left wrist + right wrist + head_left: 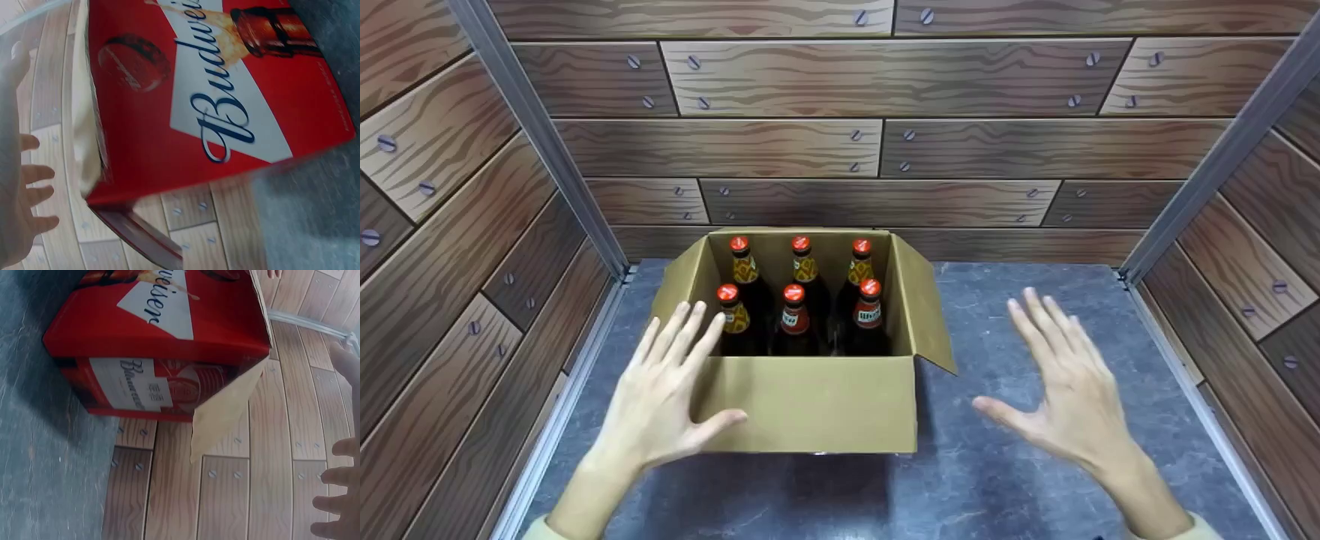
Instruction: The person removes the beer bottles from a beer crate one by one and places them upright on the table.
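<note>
An open cardboard box (810, 405) stands on the dark tabletop, its flaps folded outward. Several brown bottles with red caps stand upright inside, one of them a bottle (795, 319) in the front row. Red printed sides of the box (140, 140) show in both wrist views. My left hand (660, 397), fingers spread, is over the box's near left corner; whether it touches the flap I cannot tell. To the right of the box, apart from it, my right hand (1069, 397) hovers with straight spread fingers and holds nothing.
Wood-patterned panels (795, 150) rise at the back and on both sides. Metal frame rails (1162, 202) run along the corners and side edges. The grey marbled tabletop (990, 322) extends right of the box.
</note>
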### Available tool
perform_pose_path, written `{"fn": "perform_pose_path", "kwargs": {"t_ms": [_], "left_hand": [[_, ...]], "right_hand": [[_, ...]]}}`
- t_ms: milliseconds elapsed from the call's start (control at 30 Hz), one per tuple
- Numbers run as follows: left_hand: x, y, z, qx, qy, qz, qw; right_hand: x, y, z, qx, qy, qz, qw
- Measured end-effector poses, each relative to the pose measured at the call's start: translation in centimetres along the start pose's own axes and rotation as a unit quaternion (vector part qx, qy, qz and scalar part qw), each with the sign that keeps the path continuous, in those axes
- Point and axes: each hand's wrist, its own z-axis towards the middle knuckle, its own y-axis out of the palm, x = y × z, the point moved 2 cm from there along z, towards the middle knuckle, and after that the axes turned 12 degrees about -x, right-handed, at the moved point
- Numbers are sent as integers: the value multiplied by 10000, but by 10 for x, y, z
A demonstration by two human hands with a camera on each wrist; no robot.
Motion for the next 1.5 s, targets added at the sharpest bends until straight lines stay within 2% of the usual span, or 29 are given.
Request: {"fn": "perform_pose_path", "kwargs": {"t_ms": [133,300,500,767,967,1233,1500], "left_hand": [[-12,0,-5,144,73,-284,9995],[-22,-1,-10,316,147,-625,9974],[-28,-1,-15,270,148,-727,9969],[-29,2,-14,136,164,-665,9976],[-31,7,-14,168,240,-715,9970],[-32,10,-14,198,227,-794,9964],[-31,10,-12,198,214,-775,9966]], "right_hand": [[-6,7,14,56,-157,466,9988],[-14,15,34,-67,-201,1082,9939],[-25,23,61,-255,-277,1915,9808],[-35,35,94,-312,-296,2586,9650],[-43,43,114,-521,-219,3146,9475],[-52,54,131,-827,-279,3355,9380],[-56,66,144,-1063,-274,3172,9420]]}}
